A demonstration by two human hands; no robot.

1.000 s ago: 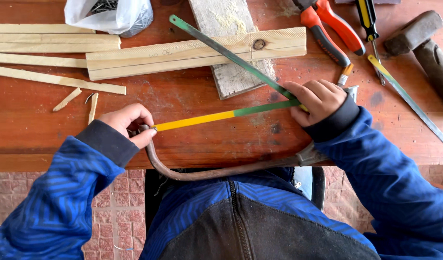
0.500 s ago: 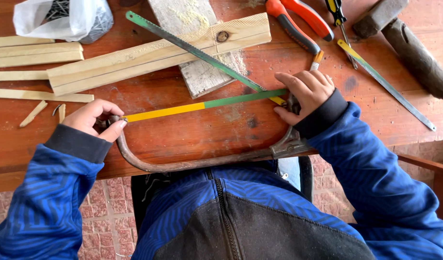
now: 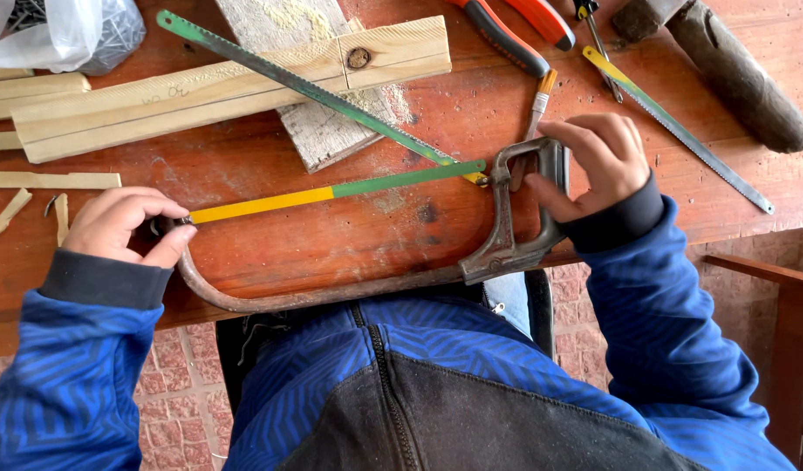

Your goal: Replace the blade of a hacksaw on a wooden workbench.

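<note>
A rusty hacksaw frame (image 3: 331, 295) lies flat on the red-brown table (image 3: 270, 249), its bow toward me. A yellow and green blade (image 3: 331, 190) spans it. My left hand (image 3: 126, 225) pinches the front end of the frame where the yellow end of the blade meets it. My right hand (image 3: 597, 161) grips the metal handle (image 3: 515, 218) at the green end of the blade. A second green blade (image 3: 305, 85) lies diagonally across the wood, its tip near the handle.
Pale wooden battens (image 3: 218, 87) and a rough board (image 3: 323, 105) lie at the back. A plastic bag of nails (image 3: 61, 30) sits far left. Orange-handled pliers (image 3: 515, 30), a loose blade (image 3: 680, 131), a hammer (image 3: 724, 65) and wood offcuts (image 3: 35, 209) lie around.
The view has shifted so the table's things sit further left and higher. My right hand has moved from the blade's end onto the saw handle; my left hand stays at the front end.
</note>
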